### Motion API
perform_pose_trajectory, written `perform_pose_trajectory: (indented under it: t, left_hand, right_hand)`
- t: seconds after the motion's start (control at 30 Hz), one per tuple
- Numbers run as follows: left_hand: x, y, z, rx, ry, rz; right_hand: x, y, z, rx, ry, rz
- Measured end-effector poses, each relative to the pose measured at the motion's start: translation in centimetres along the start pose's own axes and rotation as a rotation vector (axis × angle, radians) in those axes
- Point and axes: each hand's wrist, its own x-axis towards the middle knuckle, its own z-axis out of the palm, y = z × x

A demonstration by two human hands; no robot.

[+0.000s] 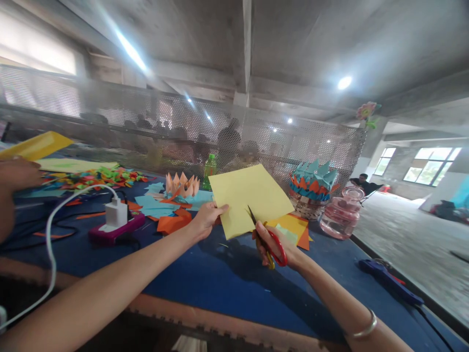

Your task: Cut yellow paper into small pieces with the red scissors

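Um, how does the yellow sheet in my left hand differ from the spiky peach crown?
The yellow sheet is flat; the peach crown is a ring of upright points. The sheet is held up by your left hand; the crown stands among loose scraps on the blue table. The sheet is pale yellow, the crown peach-orange. Both look like paper.

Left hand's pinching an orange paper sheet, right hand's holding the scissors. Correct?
Wrong colour: the head view shows the left hand pinching a pale yellow paper sheet, not an orange one. The right hand is indeed holding the scissors.
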Motion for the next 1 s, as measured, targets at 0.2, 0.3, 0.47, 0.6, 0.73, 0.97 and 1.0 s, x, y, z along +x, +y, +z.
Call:
perform_pose_trajectory:
  t: [0.2, 0.3, 0.47, 0.6, 0.73, 0.97, 1.0]
  left_hand:
    - [-0.8, 0.2, 0.5, 0.028, -0.025, 0.061]
    - [-0.6, 0.0, 0.4, 0.056, -0.025, 0.098]
    - [-0.2, -0.2, 0.1, 0.178, -0.015, 0.182]
    - [-0.4, 0.0, 0.2, 0.242, -0.045, 0.260]
    - [-0.5, 0.0, 0.4, 0.193, -0.056, 0.241]
    - [-0.7, -0.4, 0.5, 0.067, -0.065, 0.098]
    - [-0.7, -0.4, 0.5, 0.066, -0.062, 0.082]
  right_hand:
    - [0.2, 0.4, 0.2, 0.002, 0.047, -0.008]
    - [0.1, 0.1, 0.1, 0.001, 0.036, -0.006]
    - [-0.3, -0.8, -0.3, -0.018, -0.041, -0.054]
    - [-0.4, -0.9, -0.5, -0.009, -0.076, -0.068]
    - [-0.2, -0.6, -0.4, -0.021, -0.074, -0.033]
    - [-0.4, -0.8, -0.2, 0.026, -0.052, -0.033]
    - [-0.5, -0.9, -0.2, 0.024, -0.046, -0.030]
